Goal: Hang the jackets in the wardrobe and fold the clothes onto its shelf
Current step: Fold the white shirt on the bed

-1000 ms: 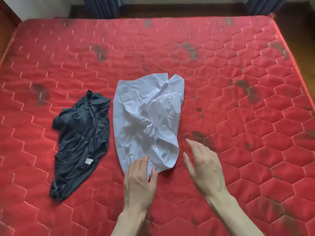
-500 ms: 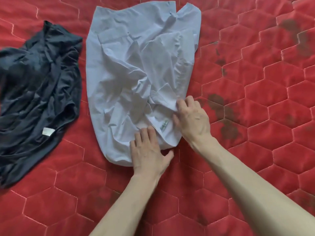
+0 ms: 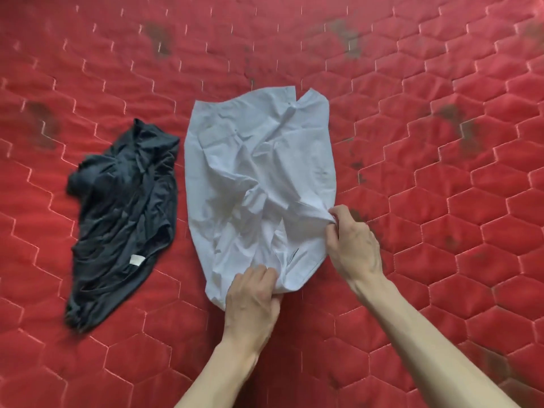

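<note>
2 forearms come up from the lower edge, both bare from the wrist back to where the view cuts them off; no sleeve, cuff, watch or strap shows on either one. The left hand [image 3: 253, 293] is seen from the back, with knuckles raised and tendons ridged under the surface, and its fingers carry no ring. The right hand [image 3: 354, 245] is lean as well, with veins standing out across its back and a bony wrist behind it, also without a ring. The fingernails that can be seen are short and unpainted. Both arms look slim.
</note>
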A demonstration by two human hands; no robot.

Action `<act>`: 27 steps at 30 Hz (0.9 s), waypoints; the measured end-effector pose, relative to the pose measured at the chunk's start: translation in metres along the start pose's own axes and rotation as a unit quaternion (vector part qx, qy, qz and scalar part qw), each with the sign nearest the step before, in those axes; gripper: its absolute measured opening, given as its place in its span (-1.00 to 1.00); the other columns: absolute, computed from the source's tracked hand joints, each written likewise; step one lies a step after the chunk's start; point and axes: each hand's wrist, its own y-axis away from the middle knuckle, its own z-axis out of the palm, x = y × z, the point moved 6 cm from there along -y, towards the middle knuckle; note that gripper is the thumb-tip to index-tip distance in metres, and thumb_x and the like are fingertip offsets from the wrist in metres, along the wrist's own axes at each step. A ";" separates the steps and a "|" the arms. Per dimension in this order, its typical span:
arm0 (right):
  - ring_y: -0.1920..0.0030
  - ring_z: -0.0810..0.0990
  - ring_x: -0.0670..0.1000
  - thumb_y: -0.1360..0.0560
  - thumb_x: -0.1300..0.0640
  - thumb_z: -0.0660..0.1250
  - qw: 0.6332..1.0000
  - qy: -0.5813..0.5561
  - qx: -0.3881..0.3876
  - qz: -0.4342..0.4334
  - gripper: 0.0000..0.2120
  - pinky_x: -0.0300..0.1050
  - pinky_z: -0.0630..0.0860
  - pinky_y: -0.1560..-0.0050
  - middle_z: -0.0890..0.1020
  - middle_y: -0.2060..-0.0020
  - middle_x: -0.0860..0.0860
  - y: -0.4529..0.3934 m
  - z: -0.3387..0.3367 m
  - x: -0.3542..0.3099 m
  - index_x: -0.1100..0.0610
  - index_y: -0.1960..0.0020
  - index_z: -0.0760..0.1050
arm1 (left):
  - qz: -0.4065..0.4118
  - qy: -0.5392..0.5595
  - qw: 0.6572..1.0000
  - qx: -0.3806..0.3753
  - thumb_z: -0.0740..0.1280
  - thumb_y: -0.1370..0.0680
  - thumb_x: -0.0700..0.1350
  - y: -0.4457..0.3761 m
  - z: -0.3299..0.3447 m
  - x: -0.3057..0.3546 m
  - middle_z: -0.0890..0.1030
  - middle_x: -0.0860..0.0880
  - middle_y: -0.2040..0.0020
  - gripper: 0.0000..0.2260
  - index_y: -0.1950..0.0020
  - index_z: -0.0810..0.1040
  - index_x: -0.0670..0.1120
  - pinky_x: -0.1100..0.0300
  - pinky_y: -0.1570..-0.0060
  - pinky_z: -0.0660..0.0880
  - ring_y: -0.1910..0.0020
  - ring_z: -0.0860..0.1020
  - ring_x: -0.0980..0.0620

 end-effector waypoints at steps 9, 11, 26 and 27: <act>0.19 0.70 0.29 -0.57 0.04 0.13 0.982 -0.065 0.136 -0.111 -0.62 0.08 0.56 0.28 0.72 0.18 0.11 0.085 -0.223 -0.122 0.07 -0.27 0.58 | 0.065 0.080 0.994 0.022 0.49 -0.43 -0.07 0.008 -0.193 0.146 0.42 0.02 0.35 -0.70 0.28 0.36 -0.04 0.11 0.33 0.32 0.40 0.42 -0.07; 0.20 0.69 0.26 -0.57 0.02 0.13 0.979 -0.067 0.148 -0.125 -0.64 0.04 0.56 0.30 0.71 0.19 0.07 0.101 -0.269 -0.140 0.04 -0.25 0.59 | 0.086 0.078 0.993 0.012 0.54 -0.39 -0.12 0.008 -0.234 0.173 0.45 0.01 0.34 -0.68 0.27 0.38 -0.05 0.12 0.35 0.30 0.39 0.46 -0.09; 0.06 0.75 -0.03 -0.63 0.16 0.39 0.899 -0.384 0.180 -0.112 -0.78 -0.07 0.69 0.11 0.76 0.08 -0.01 0.161 -0.566 -0.204 0.08 -0.27 0.62 | 0.172 0.285 0.928 0.165 0.34 -0.52 -0.11 0.012 -0.513 0.340 0.28 0.10 0.46 -0.70 0.29 0.25 0.02 0.17 0.39 0.15 0.42 0.23 0.05; 0.03 0.75 0.00 -0.65 0.15 0.38 0.895 -0.408 0.149 -0.105 -0.78 -0.05 0.71 0.09 0.76 0.04 0.00 0.165 -0.572 -0.207 0.07 -0.29 0.61 | 0.165 0.309 0.923 0.160 0.35 -0.55 -0.10 0.011 -0.522 0.346 0.32 0.08 0.47 -0.71 0.30 0.31 -0.02 0.16 0.40 0.19 0.44 0.25 0.07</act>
